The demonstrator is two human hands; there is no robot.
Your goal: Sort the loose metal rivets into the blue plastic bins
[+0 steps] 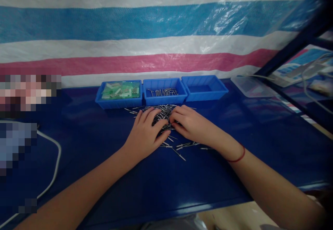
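A pile of thin metal pop rivets (164,112) lies on the dark blue table in front of the bins. My left hand (147,131) rests over the pile's left side, its fingers spread. From the right, my right hand (186,121) reaches to the pile with curled fingers; whether a rivet is between the fingertips is hidden. Several loose rivets (179,154) lie scattered nearer to me, below the hands. Just behind the pile, the middle blue bin (165,100) holds short metal pieces.
The left blue bin (119,103) contains a green-tinted plastic bag of small parts. Nothing shows inside the right blue bin (206,96). A clear plastic lid (248,87) lies farther right, near a dark metal frame. A white cable (57,153) runs along the left.
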